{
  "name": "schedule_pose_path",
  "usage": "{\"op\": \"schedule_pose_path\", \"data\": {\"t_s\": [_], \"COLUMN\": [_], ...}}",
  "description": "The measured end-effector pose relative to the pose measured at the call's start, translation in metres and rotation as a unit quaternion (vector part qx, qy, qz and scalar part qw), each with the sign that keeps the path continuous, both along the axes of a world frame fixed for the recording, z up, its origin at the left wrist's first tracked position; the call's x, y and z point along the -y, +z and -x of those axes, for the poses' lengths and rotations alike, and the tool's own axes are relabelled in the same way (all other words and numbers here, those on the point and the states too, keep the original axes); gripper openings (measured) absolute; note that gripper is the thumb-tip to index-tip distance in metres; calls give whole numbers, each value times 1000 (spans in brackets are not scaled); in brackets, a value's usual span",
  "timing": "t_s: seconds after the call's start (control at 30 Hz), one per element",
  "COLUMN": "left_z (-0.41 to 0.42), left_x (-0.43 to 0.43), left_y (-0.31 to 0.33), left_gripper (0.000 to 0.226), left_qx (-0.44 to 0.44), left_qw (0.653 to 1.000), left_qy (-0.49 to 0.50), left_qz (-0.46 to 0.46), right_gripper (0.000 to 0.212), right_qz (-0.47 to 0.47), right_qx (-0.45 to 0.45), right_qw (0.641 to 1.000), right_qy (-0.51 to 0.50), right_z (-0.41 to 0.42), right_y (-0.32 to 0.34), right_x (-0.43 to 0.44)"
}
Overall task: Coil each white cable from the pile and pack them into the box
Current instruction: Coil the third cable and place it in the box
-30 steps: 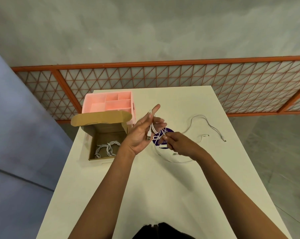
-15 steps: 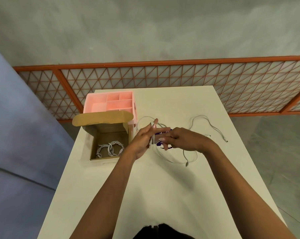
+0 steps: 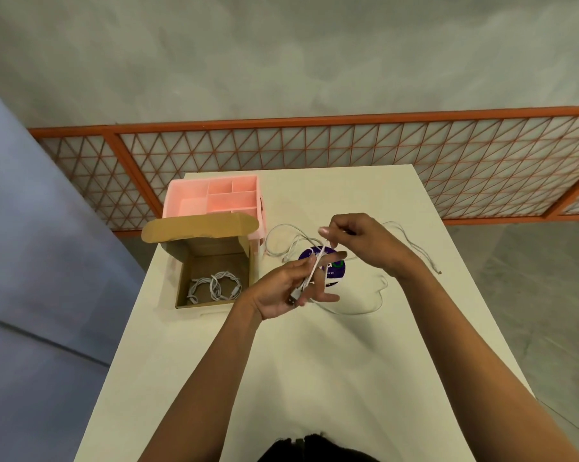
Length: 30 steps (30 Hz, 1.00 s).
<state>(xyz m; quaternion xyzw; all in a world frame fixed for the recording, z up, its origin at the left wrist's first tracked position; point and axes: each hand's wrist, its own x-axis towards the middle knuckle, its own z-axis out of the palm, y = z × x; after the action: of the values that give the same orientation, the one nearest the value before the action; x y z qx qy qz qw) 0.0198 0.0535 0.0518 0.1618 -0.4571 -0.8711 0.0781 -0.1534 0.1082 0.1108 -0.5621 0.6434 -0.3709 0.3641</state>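
Observation:
My left hand grips a bundle of folded white cable with its USB plug sticking out below the palm. My right hand pinches the same cable higher up and holds it taut; the free length trails in loops over the table behind and to the right. An open cardboard box stands left of my hands with its flap raised. Inside it lie two coiled white cables. Another loose white cable lies on the table past my right wrist.
A pink compartment organiser stands behind the box at the table's far left. A round purple sticker lies under my hands. The white table ends at an orange lattice railing.
My right hand has lifted away from the left hand, up and back, pulling the cable taut. My left hand has turned lower with the bundle in it.

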Motion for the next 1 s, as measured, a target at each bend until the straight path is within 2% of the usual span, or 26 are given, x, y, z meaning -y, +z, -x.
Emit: {"op": "schedule_pose_path", "data": {"t_s": [0.17,0.3,0.43,0.57,0.63,0.7,0.8,0.9,1.0], "left_z": [-4,-4,-4,-5,-7,-10,-11,-11,-6], "left_x": [6,7,10,12,12,15,18,17,15], "left_y": [-7,-8,-4,1,2,3,6,5,1], "left_gripper": [39,25,24,28,32,37,42,43,41], "left_qx": [-113,-147,-169,-198,-185,-163,-142,-113,-53], "left_qw": [991,984,981,973,976,982,986,990,993], "left_qy": [-18,0,-4,-18,-13,-11,-3,31,99], "left_qz": [-71,-99,-100,-117,-111,-99,-90,-78,-31], "right_gripper": [32,34,50,30,21,27,20,38,45], "right_qz": [2,-22,-54,-67,-71,-78,-80,-89,-104], "right_qx": [57,98,153,173,214,243,272,275,280], "right_qw": [998,994,987,982,973,966,959,957,954], "right_qy": [-26,-33,14,44,39,33,21,-10,-37], "right_z": [-5,-8,-13,-17,-16,-14,-15,-15,-14], "right_y": [-1,-6,-13,-19,-21,-22,-23,-27,-29], "right_x": [-4,-9,-15,-17,-16,-14,-11,-7,-6]}}
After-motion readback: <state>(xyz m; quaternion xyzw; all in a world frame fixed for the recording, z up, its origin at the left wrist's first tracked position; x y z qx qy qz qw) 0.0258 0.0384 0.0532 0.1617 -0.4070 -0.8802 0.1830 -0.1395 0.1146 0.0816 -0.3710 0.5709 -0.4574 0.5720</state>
